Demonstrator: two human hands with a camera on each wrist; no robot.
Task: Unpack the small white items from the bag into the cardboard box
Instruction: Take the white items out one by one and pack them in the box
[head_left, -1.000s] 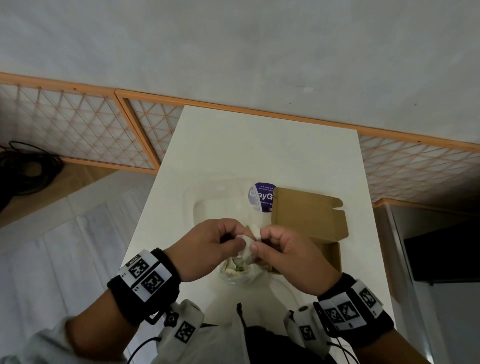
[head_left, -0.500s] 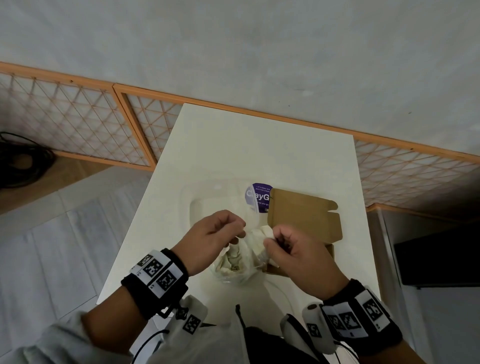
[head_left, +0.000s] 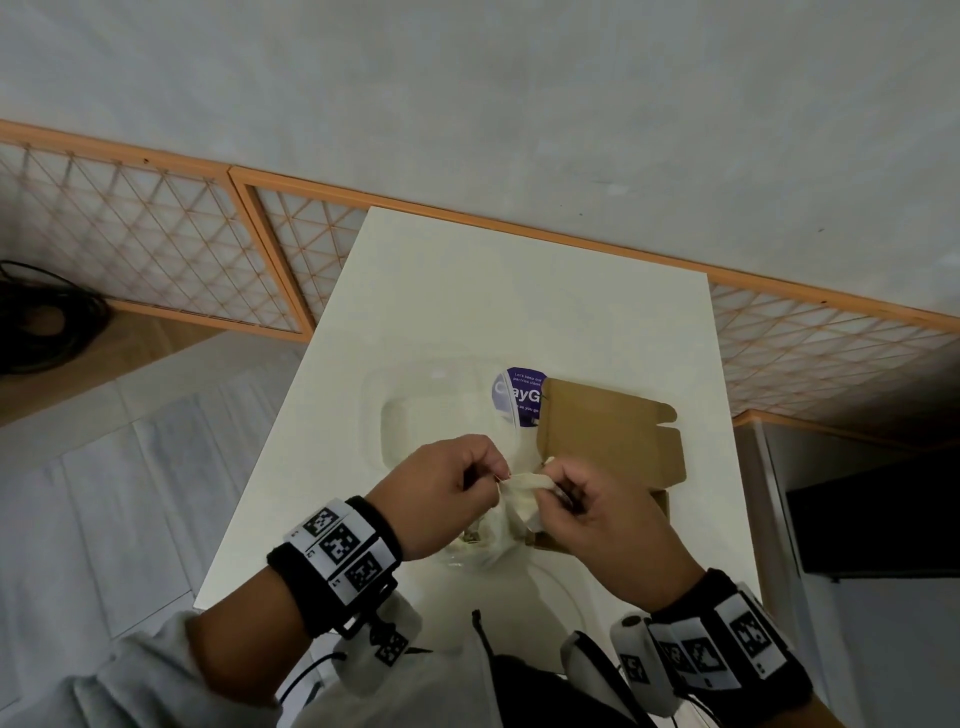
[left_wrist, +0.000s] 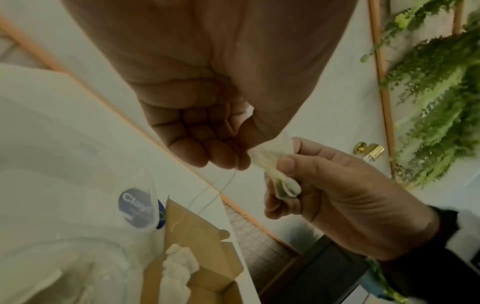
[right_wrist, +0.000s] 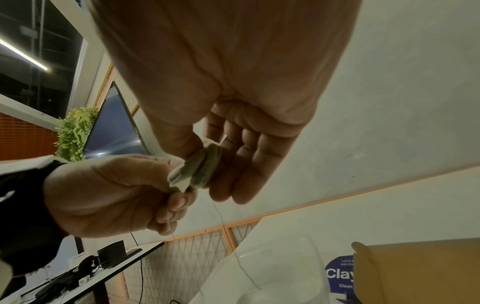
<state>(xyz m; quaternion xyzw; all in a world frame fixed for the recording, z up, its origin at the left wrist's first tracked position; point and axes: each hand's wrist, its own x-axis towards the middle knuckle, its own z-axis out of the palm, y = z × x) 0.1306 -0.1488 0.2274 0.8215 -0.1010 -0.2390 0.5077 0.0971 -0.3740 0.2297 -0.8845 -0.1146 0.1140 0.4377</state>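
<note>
Both hands hover over a crumpled clear bag (head_left: 485, 551) near the table's front edge. My right hand (head_left: 551, 496) pinches a small bunch of flat white sachets (head_left: 525, 484) between thumb and fingers. My left hand (head_left: 497, 475) pinches the other end of the same bunch (left_wrist: 272, 162). Thin threads (right_wrist: 221, 216) hang down from it. The open cardboard box (head_left: 613, 431) lies just right of the hands, its lid flap standing back. Several white items (left_wrist: 179, 267) lie inside the box (left_wrist: 207, 236). More pale items show through the bag under the hands.
A clear plastic tub with a purple round label (head_left: 519, 397) sits behind the bag, touching the box lid. The white table (head_left: 519, 291) is narrow, with its left and right edges close to the hands. A wall with orange lattice panels stands behind it.
The hands have risen slightly from the bag and drawn apart a little, so the white bunch now stretches between them above the bag.
</note>
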